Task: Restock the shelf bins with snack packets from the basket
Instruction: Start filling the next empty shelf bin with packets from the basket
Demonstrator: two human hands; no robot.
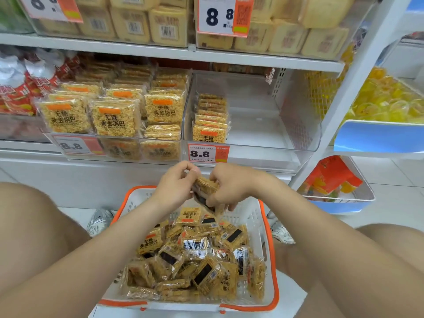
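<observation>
A white basket with an orange rim (259, 216) sits on the floor between my knees, full of several golden rice-crisp snack packets (190, 258). Above its far edge my left hand (176, 187) and my right hand (229, 187) together grip a small stack of packets (206, 187). Straight ahead, a clear shelf bin (275, 125) holds one row of the same packets (211, 120) at its left side; the rest of it is bare. The bin to its left (114, 115) is packed with these packets.
Price tags reading 8.8 (207, 153) hang on the bin fronts. The shelf above carries pale yellow packs (286, 35). At the left lie red packets (20, 97); at the right, blue bins with yellow jelly cups (385, 104). Shoes (99, 221) flank the basket.
</observation>
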